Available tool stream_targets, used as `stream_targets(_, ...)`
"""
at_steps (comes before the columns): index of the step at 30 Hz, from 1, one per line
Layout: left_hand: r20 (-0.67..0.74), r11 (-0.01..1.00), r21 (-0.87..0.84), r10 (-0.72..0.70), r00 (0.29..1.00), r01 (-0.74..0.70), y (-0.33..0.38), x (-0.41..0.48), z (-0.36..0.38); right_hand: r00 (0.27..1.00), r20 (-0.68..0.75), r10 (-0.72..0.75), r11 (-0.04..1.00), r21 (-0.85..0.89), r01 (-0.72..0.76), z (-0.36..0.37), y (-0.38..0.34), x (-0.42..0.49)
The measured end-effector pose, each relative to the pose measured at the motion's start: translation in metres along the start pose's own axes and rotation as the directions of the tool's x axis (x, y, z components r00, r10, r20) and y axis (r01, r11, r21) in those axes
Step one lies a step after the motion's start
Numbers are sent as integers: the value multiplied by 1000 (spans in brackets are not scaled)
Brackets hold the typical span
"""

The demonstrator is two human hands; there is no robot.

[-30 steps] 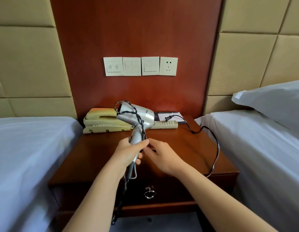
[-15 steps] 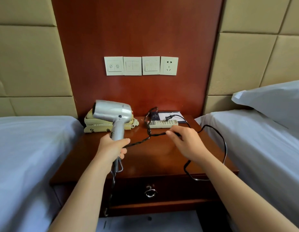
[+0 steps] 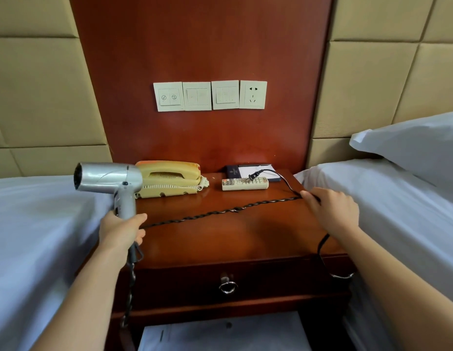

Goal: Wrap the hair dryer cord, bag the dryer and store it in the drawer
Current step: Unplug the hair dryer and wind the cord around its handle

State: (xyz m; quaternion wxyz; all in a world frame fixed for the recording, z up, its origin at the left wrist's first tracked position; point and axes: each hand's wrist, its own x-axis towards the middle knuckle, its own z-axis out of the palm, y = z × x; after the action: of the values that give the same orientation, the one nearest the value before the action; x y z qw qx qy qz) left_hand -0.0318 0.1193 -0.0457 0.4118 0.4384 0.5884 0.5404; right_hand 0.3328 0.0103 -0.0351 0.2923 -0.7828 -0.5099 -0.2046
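Since half a second ago the hands have drawn apart, pulling the twisted cord (image 3: 220, 212) into a nearly straight line above the tabletop (image 3: 220, 244). At the edge of the left bed (image 3: 30, 224), the left grip (image 3: 121, 231) is curled round the handle of the silver hair dryer (image 3: 108, 177), nozzle pointing left; more cord hangs below this fist. Behind sits a yellow phone (image 3: 169, 178). On the wall are switch plates (image 3: 197, 96), the leftmost with two round symbols, and a socket (image 3: 253, 95). The plug (image 3: 253, 176) lies on a white remote (image 3: 245, 184), in front of a dark notepad folder (image 3: 233, 171) whose crest and lettering are too small to read. Below is the closed drawer (image 3: 271, 279) with its ring pull (image 3: 228, 287). The right grip (image 3: 331, 211) pinches the cord beside the right bed (image 3: 397, 198).
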Motion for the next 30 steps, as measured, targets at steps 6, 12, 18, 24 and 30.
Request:
stream_targets(6,5,998,35,57,998,-57,3,-3,5,988,73,139,986,-103,-131,0,10,-3)
stream_targets(12,168,1000,-1,-13,986,13,10,-24,22,986,138,-91,979,-171,114,17,-5,-9)
stream_targets(18,306,992,-109,-29,952,66,27,-48,50,885,401,-236,888,-281,364,30,-28,-16)
stream_targets(24,308,995,-91,0,951,30,28,-62,77,868,423,-259,933,342,112,33,-39,-14)
stream_targets(30,266,999,-35,41,963,-33,27,-61,91,787,601,-139,457,744,-487,-8,-68,-4)
